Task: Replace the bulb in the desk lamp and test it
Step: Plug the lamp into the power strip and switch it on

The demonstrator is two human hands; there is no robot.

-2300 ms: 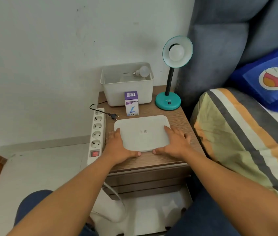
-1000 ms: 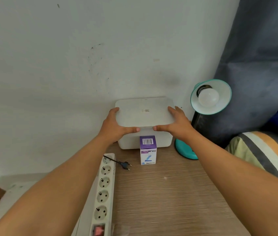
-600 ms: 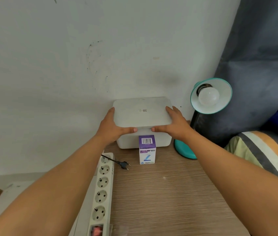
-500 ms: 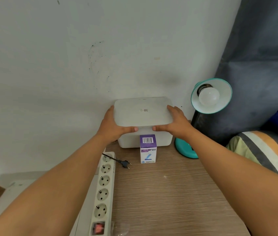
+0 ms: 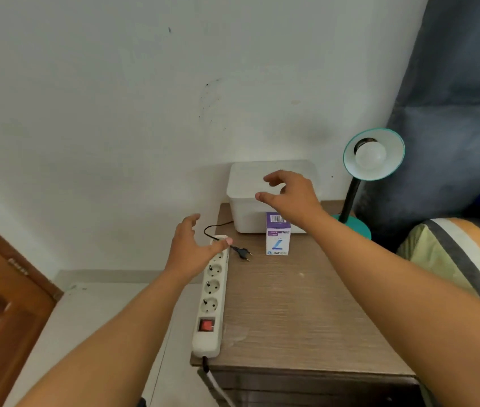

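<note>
A teal desk lamp (image 5: pixel 352 198) stands at the back right of the wooden bedside table (image 5: pixel 297 312), with a white bulb (image 5: pixel 370 155) in its shade. Its black plug (image 5: pixel 243 253) lies loose on the table beside a white power strip (image 5: pixel 212 292). A purple and white bulb box (image 5: pixel 276 237) stands in front of a white plastic bin (image 5: pixel 250 212), whose lid (image 5: pixel 247 179) is on. My right hand (image 5: pixel 288 198) hovers open in front of the bin. My left hand (image 5: pixel 193 248) hangs open over the strip's far end. Neither hand holds anything.
The wall runs close behind the bin. A grey headboard (image 5: pixel 453 113) and a striped pillow (image 5: pixel 456 257) border the table on the right. A wooden door (image 5: pixel 1 304) stands at the left, and pale floor (image 5: pixel 92 312) lies beside the table.
Both hands carried the lid from the table's front up onto the bin and have let go of it. They have drawn back, the left hand down toward the power strip.
</note>
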